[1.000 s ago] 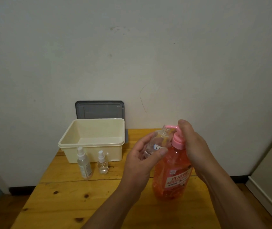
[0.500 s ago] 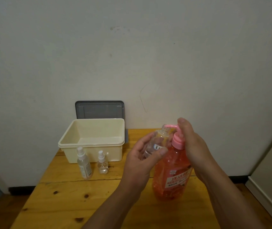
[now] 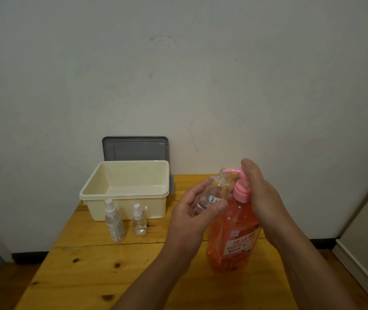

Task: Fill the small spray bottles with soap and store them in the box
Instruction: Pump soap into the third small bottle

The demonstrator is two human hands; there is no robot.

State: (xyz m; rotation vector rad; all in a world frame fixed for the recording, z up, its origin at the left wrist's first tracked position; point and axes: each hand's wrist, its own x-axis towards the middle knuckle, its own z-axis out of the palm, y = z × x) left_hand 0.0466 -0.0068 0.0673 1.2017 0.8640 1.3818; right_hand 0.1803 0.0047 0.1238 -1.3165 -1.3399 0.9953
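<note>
On the table [image 3: 89,265], a box [image 3: 122,195] sits back left, its lid [image 3: 136,151] propped behind it, with a tall spray bottle [image 3: 114,222] and a short spray bottle [image 3: 138,222] standing just in front. To the right stands a soap bottle [image 3: 232,240]. The left hand [image 3: 192,218] holds a small bottle [image 3: 212,193] at its spout, and the right hand [image 3: 261,193] rests on its pump.

Pale scuffed wall [image 3: 201,63]; pine table [image 3: 84,276]; dim light

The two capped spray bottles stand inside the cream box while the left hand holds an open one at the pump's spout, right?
No. In the head view the tall spray bottle and short spray bottle stand on the table in front of the cream box, not inside it. The left hand holds an open bottle at the pump spout.
</note>
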